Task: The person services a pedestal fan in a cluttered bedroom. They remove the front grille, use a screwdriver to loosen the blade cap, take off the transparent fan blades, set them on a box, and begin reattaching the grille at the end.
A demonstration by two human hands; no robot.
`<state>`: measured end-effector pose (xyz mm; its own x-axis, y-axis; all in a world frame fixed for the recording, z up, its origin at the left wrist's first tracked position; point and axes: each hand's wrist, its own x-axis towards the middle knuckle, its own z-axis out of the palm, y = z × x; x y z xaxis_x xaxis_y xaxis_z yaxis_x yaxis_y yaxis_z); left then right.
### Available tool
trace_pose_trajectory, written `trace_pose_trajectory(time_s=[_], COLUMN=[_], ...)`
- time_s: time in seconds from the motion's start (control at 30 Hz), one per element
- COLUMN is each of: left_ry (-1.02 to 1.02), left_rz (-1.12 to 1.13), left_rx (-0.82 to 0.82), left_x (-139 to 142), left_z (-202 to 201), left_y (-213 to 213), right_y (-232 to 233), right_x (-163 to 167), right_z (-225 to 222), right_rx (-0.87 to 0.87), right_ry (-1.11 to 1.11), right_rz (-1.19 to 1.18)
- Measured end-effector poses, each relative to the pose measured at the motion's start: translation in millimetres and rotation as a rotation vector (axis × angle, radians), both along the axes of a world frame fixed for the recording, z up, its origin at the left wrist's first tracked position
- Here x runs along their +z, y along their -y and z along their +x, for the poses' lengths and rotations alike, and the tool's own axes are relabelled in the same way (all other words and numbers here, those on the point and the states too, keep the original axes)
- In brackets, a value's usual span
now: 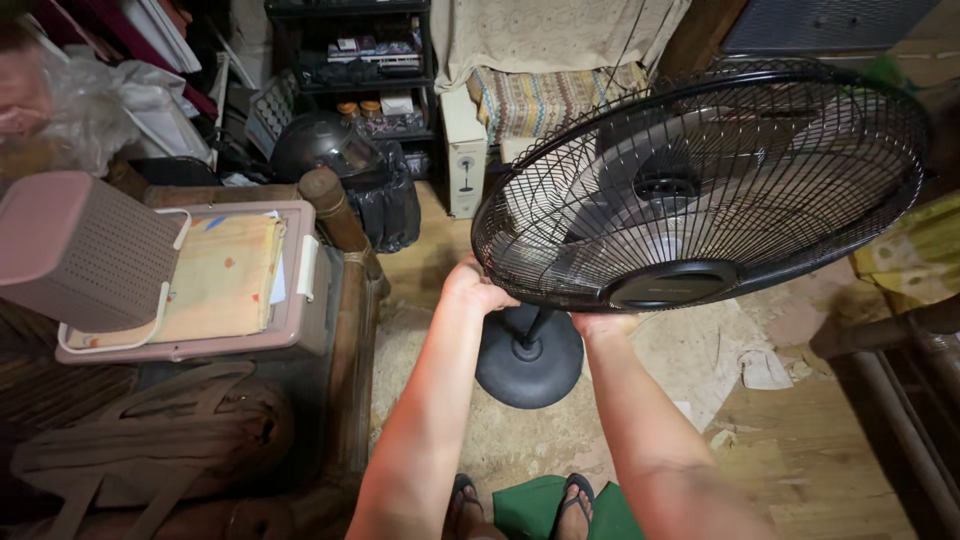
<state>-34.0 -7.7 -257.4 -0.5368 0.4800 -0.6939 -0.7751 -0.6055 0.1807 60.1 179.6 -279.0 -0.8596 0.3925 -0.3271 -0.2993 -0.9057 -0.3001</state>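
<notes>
Both my arms reach forward from the bottom of the frame, bare, nearly straight and angled toward each other as they rise to the middle. My left hand [475, 288] curls over the lower left rim of the fan guard [700, 180], fingers wrapped onto the black wire cage, so it is clamped on the rim. My right hand [603, 322] comes up under the bottom edge of the same guard, just left of the dark centre badge; its fingers are hidden behind the cage, so I cannot tell how firmly it closes, only that it presses against the rim. The two hands sit apart, near each other along the lower arc of the guard.

The fan fills the upper right of the frame, its head tilted so the round grille faces up toward me, grey blades visible behind the wires. Its thin pole drops between my hands to the round black base [528, 355] on the floor at centre. My feet in sandals [575, 497] show at the bottom edge. At left a pink lidded box [190, 285] rests on a wooden bench.
</notes>
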Motion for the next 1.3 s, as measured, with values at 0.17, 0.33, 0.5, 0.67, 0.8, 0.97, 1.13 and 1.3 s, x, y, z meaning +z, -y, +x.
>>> trace_pose_trajectory(time_s=[0.17, 0.33, 0.5, 0.67, 0.8, 0.97, 1.13, 1.3], left_ry=[0.075, 0.04, -0.145, -0.176, -0.253, -0.143, -0.178, -0.254], left_rz=[0.275, 0.281, 0.219, 0.182, 0.362, 0.066, 0.228, 0.236], left_rx=[0.055, 0.108, 0.276, 0.298, 0.183, 0.118, 0.294, 0.352], left_x=[11, 6, 7, 19, 26, 37, 41, 33], left_z=[-2, -10, 3, 19, 4, 3, -2, 4], left_y=[-1, -1, -15, -18, -2, 1, -7, -9], right_y=[-2, -3, 0, 2, 10, 14, 18, 14], right_x=[-12, -18, -8, 1, 0, -1, 3, 7], right_z=[-4, -8, -7, -2, -6, -10, -7, 1], right_rx=[-0.051, -0.1, -0.144, -0.205, -0.204, -0.247, -0.229, -0.135], right_ry=[0.0, 0.014, -0.002, 0.04, 0.031, 0.03, -0.076, 0.094], right_rz=[-0.052, -0.079, 0.003, 0.094, 0.018, 0.007, 0.008, -0.016])
